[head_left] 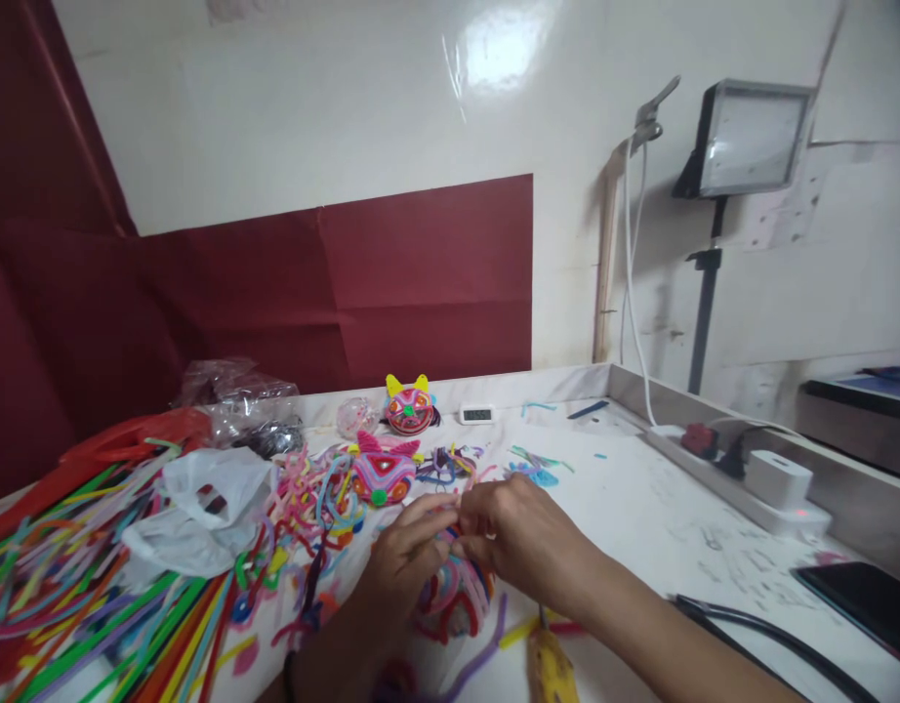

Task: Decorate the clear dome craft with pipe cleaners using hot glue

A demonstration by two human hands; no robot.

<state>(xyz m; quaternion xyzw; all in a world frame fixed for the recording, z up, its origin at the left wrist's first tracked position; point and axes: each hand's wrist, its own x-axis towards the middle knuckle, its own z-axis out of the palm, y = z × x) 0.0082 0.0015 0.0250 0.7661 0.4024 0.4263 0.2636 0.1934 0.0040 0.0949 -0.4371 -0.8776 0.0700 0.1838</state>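
Observation:
A round pipe-cleaner craft piece in pink, red and blue sits low in the middle of the head view, partly covered by my hands. My left hand is closed along its upper left side. Fingers bent, my right hand pinches at its top right edge; both sets of fingertips nearly meet there. Whatever thin strand lies between them is too small to make out. Just beyond my hands lies a pink-eared pipe-cleaner animal face with a green nose. Behind it stands a similar face with yellow ears.
Loose pipe cleaners and a white plastic bag heap up on the left. A small digital clock stands at the back. Yellow-handled tool lies in front; power strip, black cable and phone are right.

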